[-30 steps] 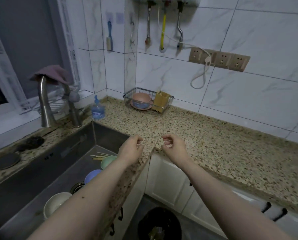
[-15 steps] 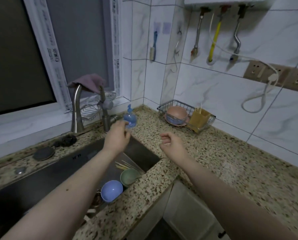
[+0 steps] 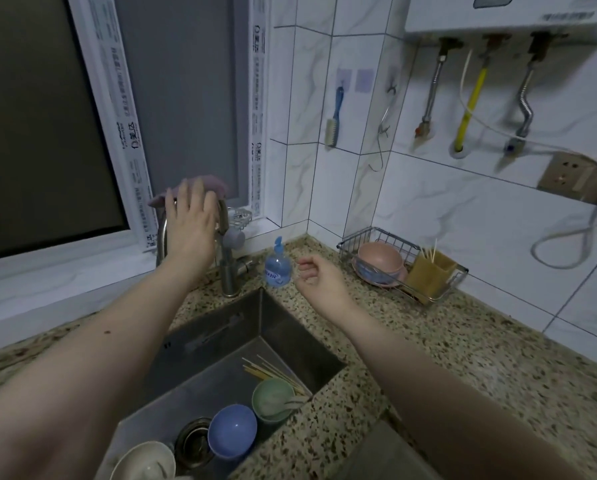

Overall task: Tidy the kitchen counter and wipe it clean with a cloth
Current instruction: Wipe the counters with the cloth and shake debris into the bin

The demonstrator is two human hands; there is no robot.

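Beside the faucet (image 3: 227, 258), a soap bottle (image 3: 277, 268) stands; left hand (image 3: 190, 221) open on cloth (image 3: 211, 184), right hand (image 3: 319, 276) loosely curled.

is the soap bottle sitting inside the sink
No, the soap bottle stands upright on the counter beside the sink's back corner.

Speckled counter (image 3: 446, 344); soap bottle (image 3: 277, 266), wire basket (image 3: 402, 263) on it

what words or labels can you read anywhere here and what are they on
Window frame strip: printed Chinese characters and a logo, too blurred to quote.
Soap bottle: white label, print too small to read.
Water heater: line of print along the bottom edge, blurred.
Nothing else carries text.
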